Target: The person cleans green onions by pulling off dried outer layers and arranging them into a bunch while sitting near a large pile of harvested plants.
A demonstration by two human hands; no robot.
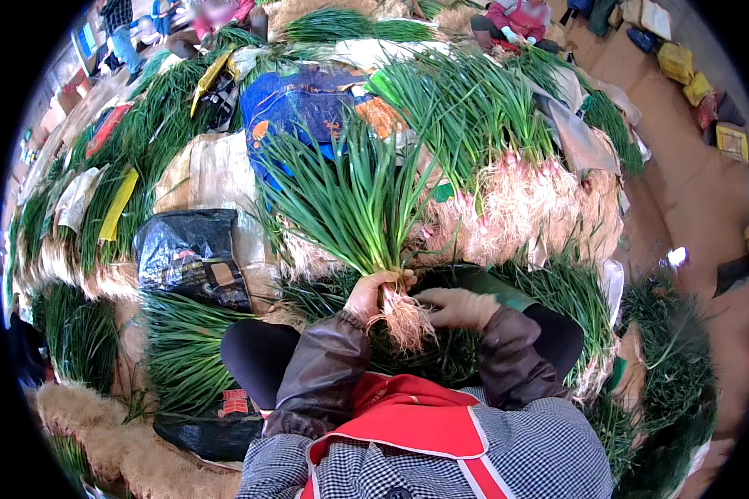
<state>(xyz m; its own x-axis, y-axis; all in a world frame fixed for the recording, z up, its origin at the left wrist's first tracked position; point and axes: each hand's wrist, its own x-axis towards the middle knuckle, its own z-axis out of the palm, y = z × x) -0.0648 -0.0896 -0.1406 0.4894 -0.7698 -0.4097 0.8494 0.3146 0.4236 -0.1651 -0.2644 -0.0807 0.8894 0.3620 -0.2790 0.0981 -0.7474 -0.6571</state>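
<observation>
Low in front of me, my left hand (369,295) is closed round the base of a bunch of green onion plants (368,218). Their long green leaves fan up and away, and pale stringy roots (406,318) with pinkish bulbs hang below the grip. My right hand (460,309), in a pale glove, is beside the roots on the right, its fingertips close to them; part of it is blurred, and whether its fingers touch the roots I cannot tell. More green onions (518,181) lie beyond to the right, roots towards me.
A blue plastic sack (287,103) lies ahead, a black plastic bag (190,256) to the left. Piled green onions (187,349) are beside my left knee, others (562,305) beside the right. A co-worker (521,22) sits at the far right; other people are at the far left.
</observation>
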